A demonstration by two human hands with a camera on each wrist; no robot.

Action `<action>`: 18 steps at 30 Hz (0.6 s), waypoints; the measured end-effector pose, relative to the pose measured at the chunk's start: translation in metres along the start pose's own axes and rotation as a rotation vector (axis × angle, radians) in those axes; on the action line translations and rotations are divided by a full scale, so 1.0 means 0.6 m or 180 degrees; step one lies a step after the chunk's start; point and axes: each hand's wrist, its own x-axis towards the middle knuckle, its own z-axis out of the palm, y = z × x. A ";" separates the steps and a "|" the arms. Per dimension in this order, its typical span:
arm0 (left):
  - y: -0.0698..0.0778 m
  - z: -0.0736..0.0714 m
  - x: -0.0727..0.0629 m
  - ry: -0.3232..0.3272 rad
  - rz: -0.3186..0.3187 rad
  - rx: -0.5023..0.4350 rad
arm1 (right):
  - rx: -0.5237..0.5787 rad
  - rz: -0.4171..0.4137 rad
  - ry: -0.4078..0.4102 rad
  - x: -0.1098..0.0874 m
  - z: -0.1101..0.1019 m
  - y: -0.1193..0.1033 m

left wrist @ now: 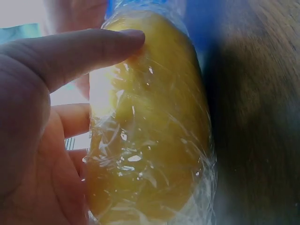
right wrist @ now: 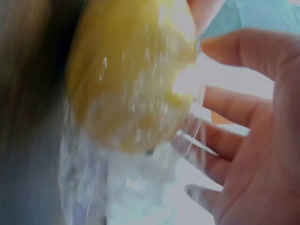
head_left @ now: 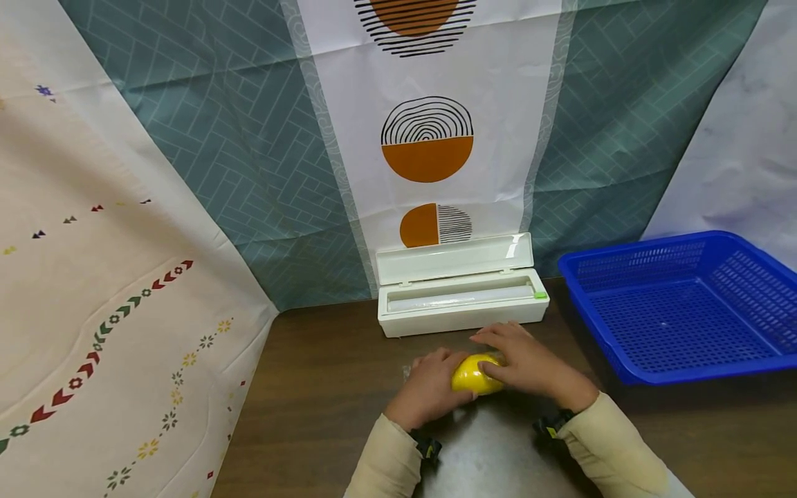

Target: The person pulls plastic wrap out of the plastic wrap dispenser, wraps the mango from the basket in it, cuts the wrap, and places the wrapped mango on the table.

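A rounded yellow thing (head_left: 476,375), like a piece of fruit, sits between the two hands in the head view. Clear plastic wrap (left wrist: 206,201) covers it, crinkled and shiny, and the loose wrap (right wrist: 140,187) trails past one end. My left hand (head_left: 429,391) grips its left side; in the left wrist view the thumb (left wrist: 108,44) lies across the top and the fingers are behind. At the other side is my right hand (head_left: 529,363), its thumb (right wrist: 229,47) close to the yellow surface and its fingers spread beside the wrap.
A white plastic-wrap dispenser (head_left: 463,321) stands behind the hands, lid raised, with a roll (head_left: 461,299) inside and a green piece (head_left: 539,295) at its right end. To the right is a blue perforated basket (head_left: 735,366). Patterned cloth (head_left: 249,138) hangs behind the wooden table (head_left: 299,387).
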 end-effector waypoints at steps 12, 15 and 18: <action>-0.008 0.004 0.006 0.0159 -0.0207 -0.0455 | -0.0083 -0.0217 0.0017 0.001 0.013 -0.064; -0.008 0.003 0.007 0.0266 -0.0244 -0.0517 | -0.0174 -0.0229 0.0112 0.000 0.016 -0.065; -0.009 0.003 0.008 0.0391 -0.0243 -0.0470 | -0.0239 -0.0180 0.0185 0.000 0.021 -0.062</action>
